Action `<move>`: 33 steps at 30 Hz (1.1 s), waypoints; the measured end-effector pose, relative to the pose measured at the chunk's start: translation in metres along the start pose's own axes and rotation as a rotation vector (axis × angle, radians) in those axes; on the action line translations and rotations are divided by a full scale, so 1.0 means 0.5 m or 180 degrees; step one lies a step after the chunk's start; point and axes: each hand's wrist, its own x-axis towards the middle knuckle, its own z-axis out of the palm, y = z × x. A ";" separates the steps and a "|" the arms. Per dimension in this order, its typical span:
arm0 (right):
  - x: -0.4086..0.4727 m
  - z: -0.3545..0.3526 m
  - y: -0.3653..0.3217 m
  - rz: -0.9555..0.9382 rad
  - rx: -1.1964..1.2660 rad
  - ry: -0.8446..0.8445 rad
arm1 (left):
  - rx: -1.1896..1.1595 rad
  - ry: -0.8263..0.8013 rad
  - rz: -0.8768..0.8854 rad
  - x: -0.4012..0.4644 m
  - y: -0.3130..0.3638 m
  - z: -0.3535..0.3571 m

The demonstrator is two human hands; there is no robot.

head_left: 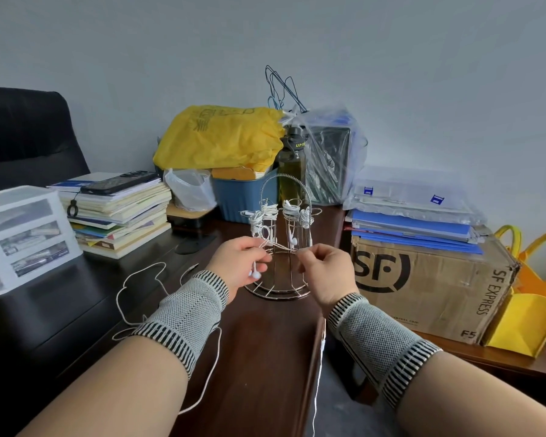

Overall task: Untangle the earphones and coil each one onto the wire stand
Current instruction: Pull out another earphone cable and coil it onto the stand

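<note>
Both hands work just in front of the wire stand, which already carries several coiled earphones on its upper arms. Left hand pinches a white earphone cable, an earbud dangling beneath its fingers; right hand pinches the same cable a short way along, drawing it taut between them, probably to work out a snag. Slack trails in loops across the dark table and off its near edge.
</note>
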 end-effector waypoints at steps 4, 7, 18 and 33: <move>0.007 -0.004 -0.005 -0.0043 -0.0106 -0.0028 | -0.0023 0.0188 0.0369 0.015 -0.005 0.007; 0.008 -0.008 0.001 -0.0059 -0.0465 -0.0150 | -0.0080 0.0134 0.0334 0.014 -0.003 0.019; 0.014 -0.023 0.008 -0.0083 -0.0666 -0.0363 | 0.0013 0.0223 0.0282 -0.029 -0.022 0.070; -0.032 -0.061 -0.026 -0.0491 0.0034 -0.0380 | -0.0392 0.0574 0.0898 -0.089 -0.034 0.116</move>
